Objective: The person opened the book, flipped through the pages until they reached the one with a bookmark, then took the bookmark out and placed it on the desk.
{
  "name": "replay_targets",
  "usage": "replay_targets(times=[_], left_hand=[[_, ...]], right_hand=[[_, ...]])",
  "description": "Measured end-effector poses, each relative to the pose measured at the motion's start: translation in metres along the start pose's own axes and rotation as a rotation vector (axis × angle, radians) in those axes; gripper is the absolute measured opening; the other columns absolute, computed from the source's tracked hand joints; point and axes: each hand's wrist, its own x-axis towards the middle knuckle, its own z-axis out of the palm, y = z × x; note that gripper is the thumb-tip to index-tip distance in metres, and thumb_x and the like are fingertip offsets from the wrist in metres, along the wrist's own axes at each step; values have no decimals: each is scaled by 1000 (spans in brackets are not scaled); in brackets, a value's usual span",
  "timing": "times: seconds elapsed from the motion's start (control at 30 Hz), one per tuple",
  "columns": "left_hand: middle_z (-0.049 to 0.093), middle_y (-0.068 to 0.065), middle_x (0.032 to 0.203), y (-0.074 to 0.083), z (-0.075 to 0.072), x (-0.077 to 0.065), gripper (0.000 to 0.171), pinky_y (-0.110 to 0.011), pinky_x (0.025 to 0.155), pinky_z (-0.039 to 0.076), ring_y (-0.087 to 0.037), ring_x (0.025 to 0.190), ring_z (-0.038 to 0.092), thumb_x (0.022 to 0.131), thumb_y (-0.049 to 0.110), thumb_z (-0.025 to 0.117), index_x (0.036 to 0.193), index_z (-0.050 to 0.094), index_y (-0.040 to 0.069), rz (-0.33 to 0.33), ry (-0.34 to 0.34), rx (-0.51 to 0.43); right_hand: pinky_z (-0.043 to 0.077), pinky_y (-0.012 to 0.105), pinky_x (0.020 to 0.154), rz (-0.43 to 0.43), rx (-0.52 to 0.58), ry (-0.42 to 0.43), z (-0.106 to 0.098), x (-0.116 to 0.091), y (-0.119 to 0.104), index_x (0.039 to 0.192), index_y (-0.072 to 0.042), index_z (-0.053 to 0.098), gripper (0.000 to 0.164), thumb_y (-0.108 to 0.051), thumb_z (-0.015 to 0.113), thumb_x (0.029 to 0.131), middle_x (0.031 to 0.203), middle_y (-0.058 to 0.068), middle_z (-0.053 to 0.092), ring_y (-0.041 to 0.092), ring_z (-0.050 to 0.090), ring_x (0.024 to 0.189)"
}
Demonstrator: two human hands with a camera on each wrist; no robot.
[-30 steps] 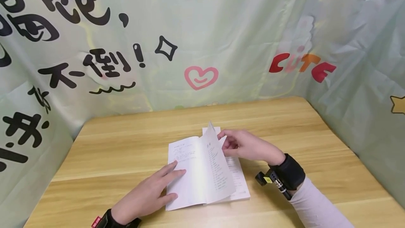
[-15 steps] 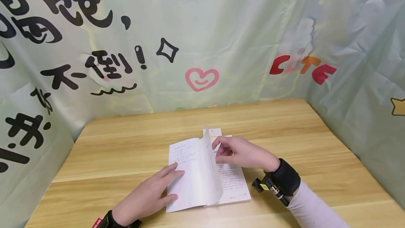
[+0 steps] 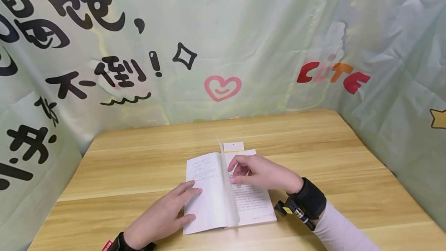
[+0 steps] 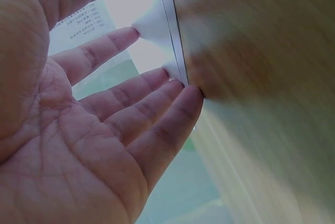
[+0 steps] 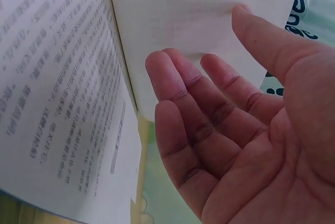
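An open paperback book [image 3: 204, 208] lies on the wooden table, one leaf [image 3: 229, 200] standing raised near its spine. My left hand [image 3: 163, 214] rests its spread fingertips on the left page's outer edge; in the left wrist view the little finger [image 4: 178, 122] is right at that edge. Over the printed right page [image 3: 256, 206] is my right hand [image 3: 266, 171], loosely bent, with its fingertips against the raised leaf. From the right wrist, the thumb [image 5: 272, 41] is apart from the fingers and touches the pale leaf [image 5: 172, 4]; nothing is pinched between them.
A white card [image 3: 234, 146] with a hole sticks out past the book's top edge. Wooden tabletop [image 3: 139, 154] surrounds the book. Printed fabric curtains [image 3: 265, 30] hang behind the table and along both sides.
The raised leaf has swung left, from over the right page to nearly upright by the spine. My right hand has moved left with it, uncovering more print. My left hand stays put.
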Motion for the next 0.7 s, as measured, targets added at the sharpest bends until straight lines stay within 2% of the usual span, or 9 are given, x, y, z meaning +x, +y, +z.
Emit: replay_targets(times=[0.23,0.4,0.7], left_hand=[[42,-13,143,-1,0,-1,57,-41,95,44,-25,124,46,85,34,72,136,53,16,18,16,17],[44,-14,141,0,1,-2,56,-42,92,46,-25,123,47,85,33,72,135,53,16,42,43,17],[44,-14,141,-1,1,-1,55,-41,91,47,-25,122,48,85,32,72,135,54,16,21,29,13]], right_hand=[[51,25,71,0,39,-7,6,0,-1,106,-10,62,26,-30,68,90,88,-9,64,7,60,79],[52,25,72,-35,56,-7,9,0,-1,105,-11,62,25,-30,68,90,90,-9,65,7,61,80],[52,24,74,-75,53,-10,13,2,0,106,-12,62,26,-31,68,90,93,-8,63,6,61,82]])
